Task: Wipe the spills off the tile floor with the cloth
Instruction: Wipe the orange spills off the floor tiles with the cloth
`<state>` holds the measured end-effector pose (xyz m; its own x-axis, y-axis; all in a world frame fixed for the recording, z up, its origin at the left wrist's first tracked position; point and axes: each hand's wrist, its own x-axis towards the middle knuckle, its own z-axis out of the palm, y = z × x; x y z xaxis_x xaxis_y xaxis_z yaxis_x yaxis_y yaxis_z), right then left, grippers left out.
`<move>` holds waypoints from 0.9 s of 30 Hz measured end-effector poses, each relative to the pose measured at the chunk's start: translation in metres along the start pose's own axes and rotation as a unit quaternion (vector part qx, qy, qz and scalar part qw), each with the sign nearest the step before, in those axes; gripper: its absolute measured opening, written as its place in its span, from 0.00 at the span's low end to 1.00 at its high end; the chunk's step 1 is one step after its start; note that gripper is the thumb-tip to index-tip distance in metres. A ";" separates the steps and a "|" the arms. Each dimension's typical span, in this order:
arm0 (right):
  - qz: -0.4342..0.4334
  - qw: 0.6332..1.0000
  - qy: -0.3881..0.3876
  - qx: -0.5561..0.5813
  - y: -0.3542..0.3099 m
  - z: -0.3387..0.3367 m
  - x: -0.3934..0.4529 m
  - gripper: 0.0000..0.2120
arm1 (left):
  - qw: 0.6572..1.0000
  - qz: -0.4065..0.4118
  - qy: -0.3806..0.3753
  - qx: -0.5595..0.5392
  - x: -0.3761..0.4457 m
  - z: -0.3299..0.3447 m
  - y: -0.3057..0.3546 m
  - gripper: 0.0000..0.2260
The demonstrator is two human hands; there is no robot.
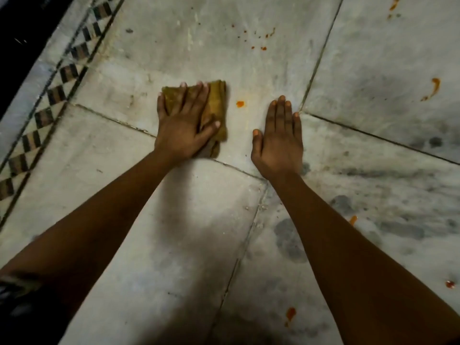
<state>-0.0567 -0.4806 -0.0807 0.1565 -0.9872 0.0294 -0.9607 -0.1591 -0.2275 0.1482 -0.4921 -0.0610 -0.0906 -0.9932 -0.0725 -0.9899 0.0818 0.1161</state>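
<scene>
Along the far left runs the checkered border strip (49, 95) of the tile floor (199, 207), dark and pale squares on the diagonal. Next comes my left hand (185, 125), spread flat on the folded yellow-brown cloth (217, 103) — fingers (202, 92) straight and splayed, thumb out over the cloth's right side, nothing curled round it. I press down rather than grip, I judge, so the whole pad of cloth bears on the marble and can slide as one piece.

Just beside the cloth's right edge sits a small orange spot (240, 104), not yet touched; it looks like the nearest thing to sweep over. Beyond it, up the same tile, lies a scatter of tiny red-orange specks (258, 39).

My right hand (278, 135) rests palm down on the bare floor, fingers straight and close together, holding nothing — a prop for my weight while I lean forward, I'd say. Further right the work is plainly far from done: a curved orange streak (433, 89) on the next tile, a smear (394, 3) near the top edge, a drop (353, 219) by my right forearm, a blot (290, 313) low down, and a red dab (450, 284) at the right margin.
</scene>
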 end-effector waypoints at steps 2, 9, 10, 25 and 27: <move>0.003 1.000 -0.002 0.002 0.000 0.001 0.000 0.31 | 1.000 -0.016 -0.015 0.009 0.025 -0.003 0.016 0.31; 0.004 1.000 0.007 0.010 -0.001 0.001 0.000 0.31 | 0.977 0.206 -0.022 0.047 -0.005 -0.006 -0.007 0.27; 0.005 1.000 0.006 0.009 0.000 0.001 -0.001 0.31 | 0.981 0.187 -0.015 0.053 -0.002 -0.009 -0.017 0.27; 0.005 1.000 0.007 0.000 0.000 0.003 0.001 0.31 | 0.997 0.068 -0.033 0.010 0.048 -0.010 0.000 0.27; 0.010 1.000 0.001 -0.003 0.000 0.003 -0.001 0.31 | 0.998 0.036 -0.046 -0.010 0.067 -0.010 0.032 0.27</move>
<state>-0.0565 -0.4797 -0.0832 0.1374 -0.9901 0.0277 -0.9647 -0.1401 -0.2229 0.1118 -0.5568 -0.0520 -0.1717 -0.9731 -0.1535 -0.9781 0.1499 0.1441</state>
